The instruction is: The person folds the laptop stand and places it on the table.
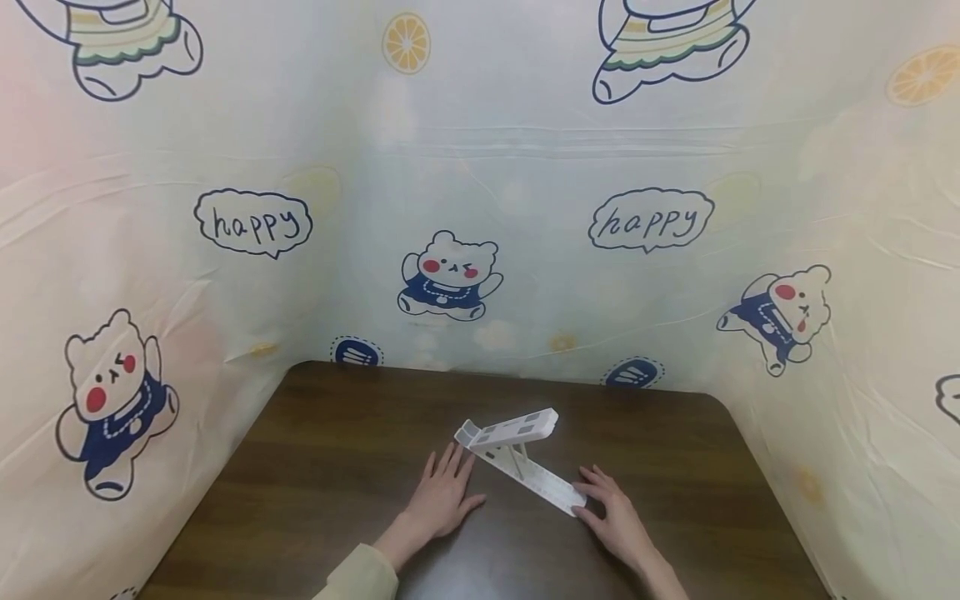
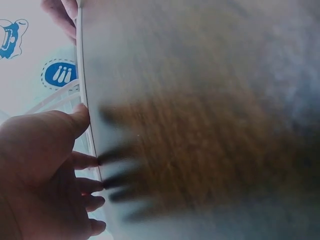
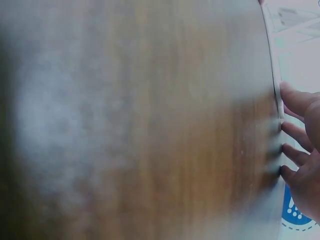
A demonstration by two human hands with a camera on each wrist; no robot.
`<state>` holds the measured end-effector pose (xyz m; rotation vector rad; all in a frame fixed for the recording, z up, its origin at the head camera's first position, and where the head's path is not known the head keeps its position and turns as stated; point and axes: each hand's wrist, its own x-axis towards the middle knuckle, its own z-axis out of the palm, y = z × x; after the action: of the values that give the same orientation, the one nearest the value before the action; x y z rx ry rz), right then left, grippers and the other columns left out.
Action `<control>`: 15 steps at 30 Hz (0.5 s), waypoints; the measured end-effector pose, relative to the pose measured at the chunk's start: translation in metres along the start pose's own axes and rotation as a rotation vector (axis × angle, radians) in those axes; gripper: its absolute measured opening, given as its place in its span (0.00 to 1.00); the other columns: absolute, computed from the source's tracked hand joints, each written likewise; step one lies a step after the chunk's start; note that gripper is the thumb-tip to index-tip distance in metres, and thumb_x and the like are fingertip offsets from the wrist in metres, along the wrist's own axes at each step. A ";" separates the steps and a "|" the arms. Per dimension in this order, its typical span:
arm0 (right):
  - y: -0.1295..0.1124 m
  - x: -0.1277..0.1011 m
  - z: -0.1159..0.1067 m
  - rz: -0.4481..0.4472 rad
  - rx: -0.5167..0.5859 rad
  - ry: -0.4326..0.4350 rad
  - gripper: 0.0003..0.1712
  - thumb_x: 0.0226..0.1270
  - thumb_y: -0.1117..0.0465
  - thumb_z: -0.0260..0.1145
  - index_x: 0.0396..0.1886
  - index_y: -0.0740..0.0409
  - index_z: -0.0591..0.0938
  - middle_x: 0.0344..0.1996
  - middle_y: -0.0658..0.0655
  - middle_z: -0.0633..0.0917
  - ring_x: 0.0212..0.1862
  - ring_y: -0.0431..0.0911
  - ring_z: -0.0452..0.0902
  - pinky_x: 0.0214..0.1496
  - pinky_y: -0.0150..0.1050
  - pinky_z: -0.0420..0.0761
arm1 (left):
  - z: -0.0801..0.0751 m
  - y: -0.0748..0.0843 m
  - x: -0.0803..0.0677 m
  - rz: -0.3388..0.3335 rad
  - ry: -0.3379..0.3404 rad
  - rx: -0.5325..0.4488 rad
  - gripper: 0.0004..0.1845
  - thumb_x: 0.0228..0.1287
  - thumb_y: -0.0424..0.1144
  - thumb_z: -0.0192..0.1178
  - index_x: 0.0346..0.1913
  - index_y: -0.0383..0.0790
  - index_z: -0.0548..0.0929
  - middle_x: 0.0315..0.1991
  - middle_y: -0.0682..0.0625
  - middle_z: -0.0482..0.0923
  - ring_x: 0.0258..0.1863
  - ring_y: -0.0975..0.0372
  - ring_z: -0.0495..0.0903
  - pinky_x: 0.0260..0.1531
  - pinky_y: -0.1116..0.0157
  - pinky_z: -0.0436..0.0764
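Observation:
A white folding phone stand (image 1: 536,475) sits on the table, its long base lying flat and its padded upper plate propped up at a slant on a thin strut. My left hand (image 1: 442,493) lies palm down by the hinged end, fingers stretched out, the index finger right beside the base. At the opposite end, my right hand (image 1: 617,521) holds the base tip between thumb and fingers. Low in the left wrist view, the left hand (image 2: 45,165) shows with its fingertips on the tabletop. The right wrist view catches the right hand (image 3: 305,140) along the stand's pale edge.
The dark brown wooden table (image 1: 315,467) has rounded far corners. A pale curtain (image 1: 525,275) printed with bears, orange slices and "happy" bubbles surrounds it at the back and both sides.

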<state>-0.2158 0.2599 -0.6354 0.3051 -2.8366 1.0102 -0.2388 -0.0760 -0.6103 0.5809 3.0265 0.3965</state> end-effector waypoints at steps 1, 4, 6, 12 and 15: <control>0.000 0.000 0.000 -0.001 -0.001 0.001 0.20 0.67 0.60 0.82 0.57 0.59 0.92 0.72 0.64 0.85 0.81 0.68 0.72 0.81 0.71 0.69 | 0.000 0.000 0.000 -0.002 0.000 -0.002 0.40 0.79 0.60 0.63 0.81 0.35 0.72 0.85 0.31 0.63 0.86 0.38 0.63 0.85 0.33 0.62; -0.001 -0.001 0.001 -0.006 -0.009 0.007 0.20 0.66 0.60 0.82 0.56 0.59 0.92 0.71 0.63 0.86 0.80 0.67 0.72 0.80 0.71 0.71 | 0.000 0.000 0.002 -0.004 0.000 -0.009 0.41 0.80 0.60 0.62 0.81 0.35 0.72 0.85 0.31 0.63 0.86 0.38 0.63 0.84 0.33 0.62; -0.002 -0.001 0.001 -0.006 -0.010 0.008 0.20 0.66 0.60 0.83 0.56 0.58 0.93 0.71 0.62 0.86 0.80 0.67 0.73 0.80 0.71 0.71 | 0.001 0.000 0.003 -0.005 -0.001 -0.011 0.41 0.80 0.61 0.62 0.81 0.35 0.72 0.85 0.31 0.63 0.86 0.38 0.63 0.84 0.33 0.62; -0.003 -0.001 0.002 -0.001 -0.015 0.004 0.20 0.64 0.59 0.84 0.55 0.56 0.93 0.70 0.61 0.87 0.80 0.66 0.73 0.78 0.70 0.75 | 0.001 0.001 0.004 0.001 -0.006 -0.018 0.41 0.80 0.61 0.62 0.81 0.34 0.72 0.85 0.31 0.62 0.86 0.39 0.62 0.85 0.33 0.61; -0.006 -0.003 0.003 -0.004 -0.001 0.006 0.20 0.64 0.59 0.84 0.54 0.56 0.93 0.70 0.60 0.87 0.80 0.66 0.73 0.79 0.70 0.74 | 0.002 0.001 0.004 0.008 -0.010 -0.023 0.41 0.80 0.60 0.62 0.81 0.35 0.72 0.86 0.32 0.62 0.86 0.39 0.62 0.85 0.33 0.62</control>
<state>-0.2120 0.2544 -0.6346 0.3065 -2.8303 1.0067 -0.2417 -0.0733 -0.6122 0.5924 3.0069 0.4268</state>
